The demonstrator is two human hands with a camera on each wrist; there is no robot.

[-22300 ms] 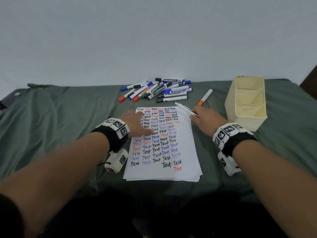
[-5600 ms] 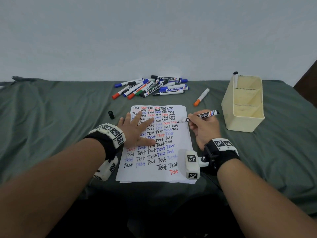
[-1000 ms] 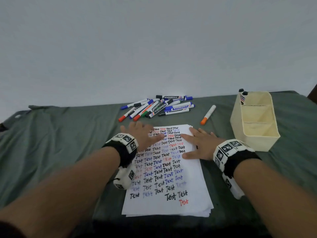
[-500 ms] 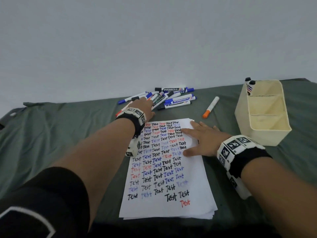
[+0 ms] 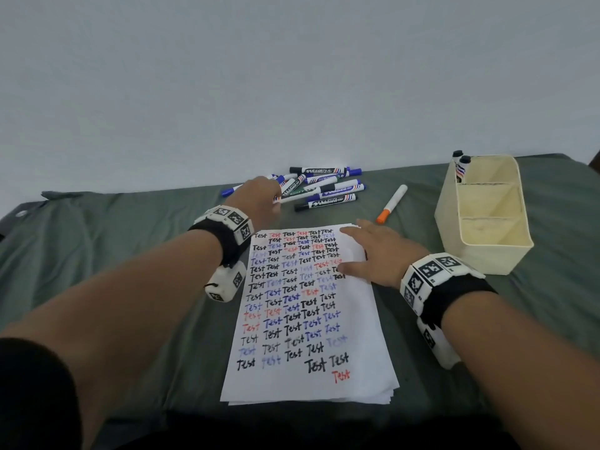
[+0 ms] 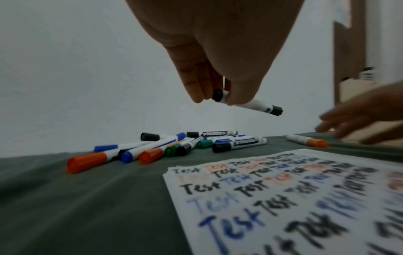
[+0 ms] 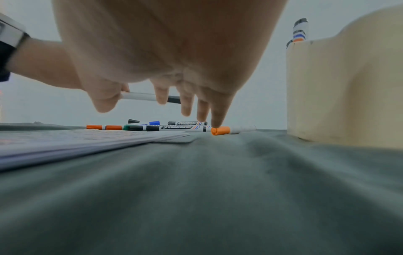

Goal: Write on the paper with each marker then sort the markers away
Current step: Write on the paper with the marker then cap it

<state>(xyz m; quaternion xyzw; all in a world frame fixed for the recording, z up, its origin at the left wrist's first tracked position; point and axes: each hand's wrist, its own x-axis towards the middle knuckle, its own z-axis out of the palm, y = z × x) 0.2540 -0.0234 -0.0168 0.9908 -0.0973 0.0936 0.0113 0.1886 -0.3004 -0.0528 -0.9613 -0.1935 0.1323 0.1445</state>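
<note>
Your left hand (image 6: 218, 51) pinches a slim white marker (image 6: 250, 104) with black caps, its grip holding one end so the smooth barrel hangs tilted above the loose pile of markers (image 5: 321, 190). Your right hand (image 5: 376, 254) lies flat, fingers straight, on the top right corner of the paper stack (image 5: 308, 319), which is covered in rows of "Test". The counter's wrinkled green cloth (image 5: 113, 254) carries a lone orange-capped marker (image 5: 391, 204) beside the cream plastic organizer (image 5: 487, 254), where two markers (image 5: 461, 167) stand in the far compartment. Half a second ago your left hand was reaching into the pile; now it is lifted clear.
</note>
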